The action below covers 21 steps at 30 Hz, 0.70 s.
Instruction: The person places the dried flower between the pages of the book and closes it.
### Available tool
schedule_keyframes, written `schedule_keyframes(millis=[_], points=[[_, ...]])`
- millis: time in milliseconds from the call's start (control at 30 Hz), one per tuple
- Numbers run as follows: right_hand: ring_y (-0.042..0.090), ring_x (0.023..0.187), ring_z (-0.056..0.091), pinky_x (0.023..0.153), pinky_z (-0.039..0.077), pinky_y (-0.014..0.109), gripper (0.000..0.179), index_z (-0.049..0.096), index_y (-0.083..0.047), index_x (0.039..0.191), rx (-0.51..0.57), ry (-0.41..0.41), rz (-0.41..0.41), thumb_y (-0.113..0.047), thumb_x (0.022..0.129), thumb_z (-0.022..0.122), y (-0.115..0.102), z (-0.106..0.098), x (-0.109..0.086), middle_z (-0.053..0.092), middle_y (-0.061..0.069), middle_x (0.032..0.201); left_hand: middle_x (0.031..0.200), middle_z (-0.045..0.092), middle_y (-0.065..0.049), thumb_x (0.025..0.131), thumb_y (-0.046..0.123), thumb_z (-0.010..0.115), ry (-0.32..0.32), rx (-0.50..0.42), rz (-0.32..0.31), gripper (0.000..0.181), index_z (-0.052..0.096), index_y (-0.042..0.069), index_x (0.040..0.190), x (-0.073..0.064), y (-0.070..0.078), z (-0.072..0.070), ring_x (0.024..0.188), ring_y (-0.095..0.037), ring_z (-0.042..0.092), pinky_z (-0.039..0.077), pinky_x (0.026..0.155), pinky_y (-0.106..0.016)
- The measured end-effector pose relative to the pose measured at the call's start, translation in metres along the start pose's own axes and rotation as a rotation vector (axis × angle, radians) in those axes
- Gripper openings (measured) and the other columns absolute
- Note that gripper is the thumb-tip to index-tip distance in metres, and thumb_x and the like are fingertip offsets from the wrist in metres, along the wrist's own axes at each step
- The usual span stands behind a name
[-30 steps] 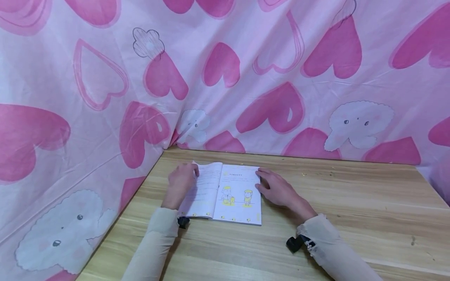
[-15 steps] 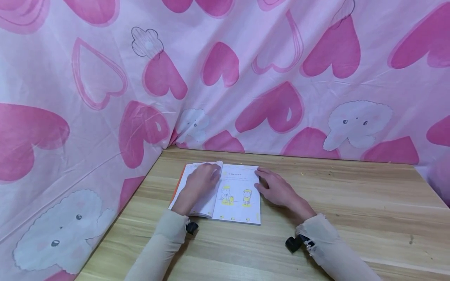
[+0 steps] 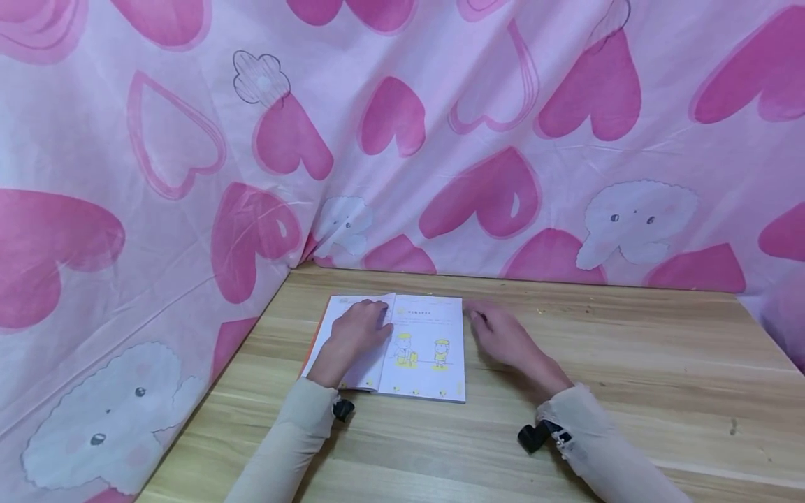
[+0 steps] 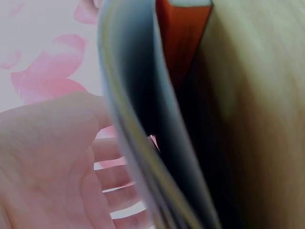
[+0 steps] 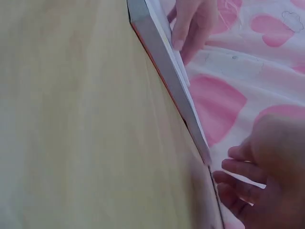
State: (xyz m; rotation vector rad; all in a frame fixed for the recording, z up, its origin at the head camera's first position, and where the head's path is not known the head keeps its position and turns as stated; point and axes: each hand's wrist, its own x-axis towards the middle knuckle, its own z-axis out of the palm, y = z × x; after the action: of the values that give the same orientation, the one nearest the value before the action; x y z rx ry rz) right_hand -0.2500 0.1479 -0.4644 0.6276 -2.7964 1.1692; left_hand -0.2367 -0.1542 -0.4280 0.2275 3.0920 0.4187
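Note:
An open book (image 3: pixel 429 381) lies on the wooden table, its right page printed with two yellow-and-white cartoon figures. My left hand (image 3: pixel 357 330) rests flat over the left page, fingertips close to the spine. In the left wrist view the pages (image 4: pixel 136 100) curve up in front of my left hand, and an orange cover (image 4: pixel 183 40) shows beyond them. Just off the book's right edge is my right hand (image 3: pixel 503 339), slightly blurred, its fingers loosely bent and holding nothing. The right wrist view shows these fingers (image 5: pixel 243 188) near the far corner of the book (image 5: pixel 167 71).
The wooden table (image 3: pixel 629 363) extends to the right and toward me. A pink heart-patterned cloth (image 3: pixel 478 188) hangs along its back and left sides. Black wrist cameras are strapped at both sleeves, one by the right cuff (image 3: pixel 534 439).
My left hand has slid right, from the left page's outer edge toward the spine, uncovering an orange cover edge. My right hand has drawn slightly away from the book's right edge.

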Motion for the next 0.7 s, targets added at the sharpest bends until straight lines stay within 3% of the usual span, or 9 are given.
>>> schedule_keyframes(millis=[133,167,300,467,600,700], points=[[0.037,0.129,0.065,0.11,0.053,0.058,0.04,0.061,-0.009,0.152,0.034,0.038,0.076,-0.019,0.116,0.046,0.003,-0.015,-0.002,0.067,0.016,0.147,0.141,0.071,-0.014,0.102,0.034,0.073,-0.007,0.007,-0.002,0.046,0.069,0.013,0.144,-0.001,-0.001,-0.001,0.131,-0.033,0.067,0.06,0.098,-0.057],[0.035,0.134,0.063,0.111,0.053,0.057,0.04,0.061,-0.01,0.152,0.027,0.038,0.092,-0.02,0.116,0.046,0.004,-0.019,-0.003,0.066,0.015,0.149,0.141,0.071,-0.014,0.103,0.034,0.072,-0.009,0.009,-0.003,0.046,0.069,0.013,0.144,-0.002,-0.001,-0.002,0.131,-0.033,0.067,0.06,0.098,-0.057],[0.03,0.123,0.066,0.103,0.056,0.052,0.038,0.063,-0.011,0.149,0.019,-0.017,0.122,-0.021,0.116,0.048,0.014,-0.038,-0.01,0.071,0.011,0.14,0.138,0.071,-0.013,0.103,0.034,0.072,-0.016,0.025,-0.009,0.043,0.071,0.015,0.141,-0.002,-0.001,-0.002,0.128,-0.032,0.068,0.061,0.094,-0.058],[0.021,0.1,0.065,0.089,0.058,0.04,0.025,0.073,-0.011,0.132,-0.032,-0.102,0.091,-0.018,0.111,0.062,0.031,-0.057,-0.024,0.075,0.006,0.115,0.129,0.073,-0.012,0.102,0.034,0.072,-0.02,0.051,-0.006,0.039,0.074,0.015,0.137,0.0,0.0,-0.001,0.116,-0.031,0.071,0.062,0.087,-0.057],[0.015,0.092,0.063,0.079,0.056,0.031,0.011,0.078,-0.013,0.113,-0.12,-0.154,0.084,-0.017,0.105,0.071,0.041,-0.07,-0.036,0.073,0.0,0.101,0.131,0.073,-0.012,0.103,0.035,0.071,-0.022,0.06,-0.012,0.04,0.073,0.016,0.138,-0.001,0.001,-0.002,0.118,-0.032,0.07,0.062,0.088,-0.057],[0.014,0.083,0.059,0.071,0.052,0.027,0.008,0.077,-0.019,0.099,-0.16,-0.215,0.104,-0.026,0.101,0.077,0.042,-0.078,-0.045,0.069,-0.003,0.09,0.132,0.072,-0.012,0.104,0.035,0.071,-0.02,0.068,-0.015,0.038,0.074,0.016,0.137,-0.002,0.002,-0.002,0.119,-0.033,0.07,0.062,0.088,-0.058]])
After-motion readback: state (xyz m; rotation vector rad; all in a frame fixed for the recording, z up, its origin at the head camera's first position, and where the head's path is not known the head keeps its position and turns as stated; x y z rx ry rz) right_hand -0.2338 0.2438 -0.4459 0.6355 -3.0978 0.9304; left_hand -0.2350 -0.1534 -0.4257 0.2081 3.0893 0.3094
